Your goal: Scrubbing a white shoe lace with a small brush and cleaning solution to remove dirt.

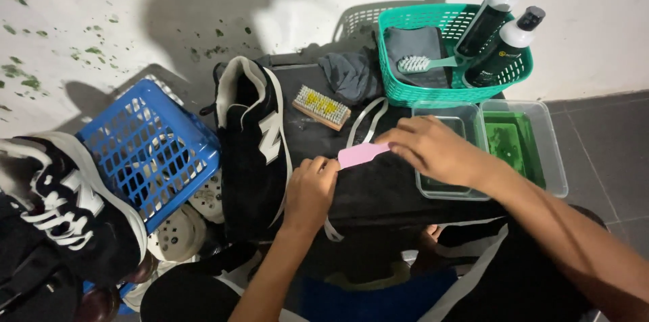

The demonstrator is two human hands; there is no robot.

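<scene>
Both my hands hold a small flat pink piece (362,154) over a black mat on a low table (378,190). My left hand (309,191) pinches its left end. My right hand (433,150) grips its right end from above. A black sneaker with white trim (251,143) lies just left of my left hand. White laces (365,121) trail across the mat behind the pink piece. A wooden brush with pale bristles (322,107) rests further back.
A green basket (451,92) at the back holds a grey cloth, a teal brush (424,63) and two dark bottles (497,31). Two clear tubs (524,143) stand at right, one with green liquid. A blue basket (149,150) and another black sneaker (64,207) are at left.
</scene>
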